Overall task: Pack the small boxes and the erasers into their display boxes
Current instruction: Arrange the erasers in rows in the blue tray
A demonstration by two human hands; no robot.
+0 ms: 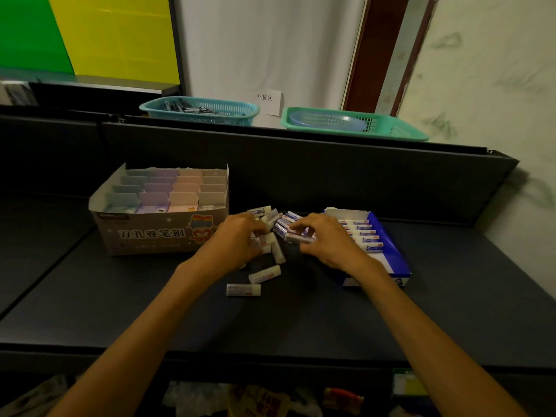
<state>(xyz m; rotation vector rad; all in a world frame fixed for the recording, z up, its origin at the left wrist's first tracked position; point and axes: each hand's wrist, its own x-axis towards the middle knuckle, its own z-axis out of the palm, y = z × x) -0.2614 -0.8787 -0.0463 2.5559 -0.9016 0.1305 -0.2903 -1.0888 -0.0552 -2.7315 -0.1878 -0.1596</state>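
A pile of several loose white erasers with blue and white sleeves (264, 273) lies on the dark shelf between two display boxes. My left hand (237, 239) reaches into the pile with curled fingers gripping erasers. My right hand (322, 239) pinches an eraser (296, 237) at the pile's right side. The blue display box (388, 251) at the right holds a row of several erasers. The tan cardboard display box (156, 233) at the left is filled with rows of pastel small boxes (168, 188).
A dark back panel rises behind the shelf (301, 320). Two teal baskets (198, 111) (355, 123) stand on the ledge above it, with a paper label between them. Assorted packets lie on a lower shelf at the bottom edge.
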